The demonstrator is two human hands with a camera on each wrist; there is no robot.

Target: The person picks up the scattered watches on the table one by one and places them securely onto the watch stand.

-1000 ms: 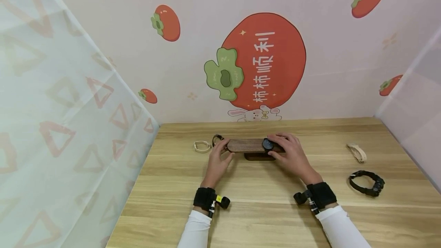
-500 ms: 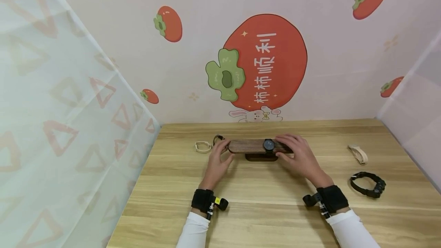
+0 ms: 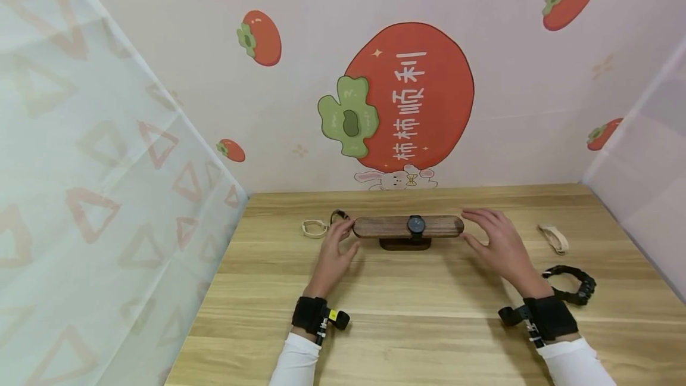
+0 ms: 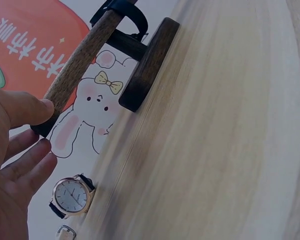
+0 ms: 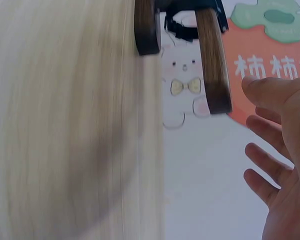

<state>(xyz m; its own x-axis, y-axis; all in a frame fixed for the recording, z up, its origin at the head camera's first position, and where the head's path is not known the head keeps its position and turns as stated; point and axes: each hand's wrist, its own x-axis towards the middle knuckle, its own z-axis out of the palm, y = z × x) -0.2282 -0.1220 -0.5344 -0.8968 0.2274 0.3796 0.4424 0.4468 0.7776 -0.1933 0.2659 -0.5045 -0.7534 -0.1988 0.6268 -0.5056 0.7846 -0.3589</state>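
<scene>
A dark wooden watch stand (image 3: 377, 227) with a horizontal bar on a small base stands towards the table's back. One black watch (image 3: 416, 225) with a round dark dial is strapped round the bar, right of its middle. At the bar's left end, my left hand (image 3: 331, 261) grips the wood, thumb on one side and fingers on the other, as the left wrist view shows on the bar (image 4: 85, 60). Just off the right end, my right hand (image 3: 501, 246) is spread with nothing in it; a gap separates its fingers from the bar (image 5: 213, 60) in the right wrist view.
A cream watch (image 3: 315, 229) lies left of the stand, beside a watch (image 4: 71, 195) with a pale round dial and dark strap. Another cream watch (image 3: 555, 239) and a chunky black watch (image 3: 570, 283) lie on the right, the latter close to my right wrist.
My right hand has let go of the bar beside the black watch and moved rightwards past the bar's end. The left hand stays at the left end; the watch keeps its place.
</scene>
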